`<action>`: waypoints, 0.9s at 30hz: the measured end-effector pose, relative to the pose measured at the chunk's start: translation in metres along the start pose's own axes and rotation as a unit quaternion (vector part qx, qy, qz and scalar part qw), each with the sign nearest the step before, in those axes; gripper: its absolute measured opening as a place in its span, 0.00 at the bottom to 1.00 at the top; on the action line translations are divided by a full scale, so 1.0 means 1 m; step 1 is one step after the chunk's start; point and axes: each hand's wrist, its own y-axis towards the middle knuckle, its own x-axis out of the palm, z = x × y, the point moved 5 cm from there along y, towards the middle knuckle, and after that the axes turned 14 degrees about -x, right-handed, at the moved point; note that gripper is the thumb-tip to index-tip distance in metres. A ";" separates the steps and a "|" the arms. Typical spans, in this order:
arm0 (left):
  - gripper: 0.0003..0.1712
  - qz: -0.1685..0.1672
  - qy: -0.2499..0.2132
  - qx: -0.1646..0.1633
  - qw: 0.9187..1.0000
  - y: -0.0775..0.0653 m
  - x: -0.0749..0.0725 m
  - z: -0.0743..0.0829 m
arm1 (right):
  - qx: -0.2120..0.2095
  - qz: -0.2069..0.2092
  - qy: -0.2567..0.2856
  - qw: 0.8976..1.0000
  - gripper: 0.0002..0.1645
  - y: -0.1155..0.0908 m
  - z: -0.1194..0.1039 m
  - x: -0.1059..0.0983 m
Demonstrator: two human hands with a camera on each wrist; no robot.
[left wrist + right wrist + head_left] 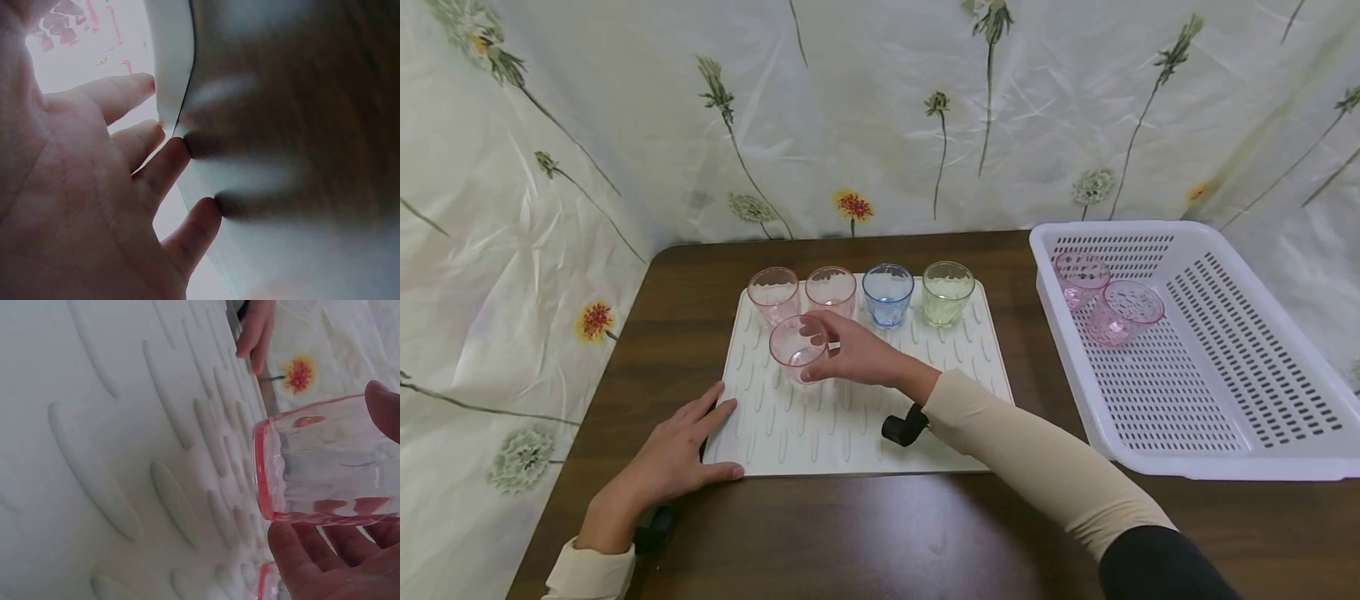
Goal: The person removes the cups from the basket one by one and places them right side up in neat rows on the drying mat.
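Observation:
My right hand (857,350) grips a clear pink glass (796,343) by its side, thumb on the near side and fingers on the far side. In the right wrist view the base of this glass (265,472) shows close over the ridged white mat (119,487). My left hand (673,454) rests at the mat's front left corner, its fingers spread and touching the edge and the table. Along the back of the mat (850,425) stand two pink glasses (775,304), a blue glass (888,300) and a green glass (946,298), all upright.
On the right side of the brown table (880,533) sits a white slotted basket (1063,367). Two patterned pink glasses (1123,315) lean at its left side. A flowered curtain (880,133) hangs behind and to the left.

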 end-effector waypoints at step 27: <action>0.56 -0.005 -0.005 -0.002 1.000 0.001 0.001 0.000 | 0.021 -0.011 -0.009 1.000 0.48 0.000 0.015 0.015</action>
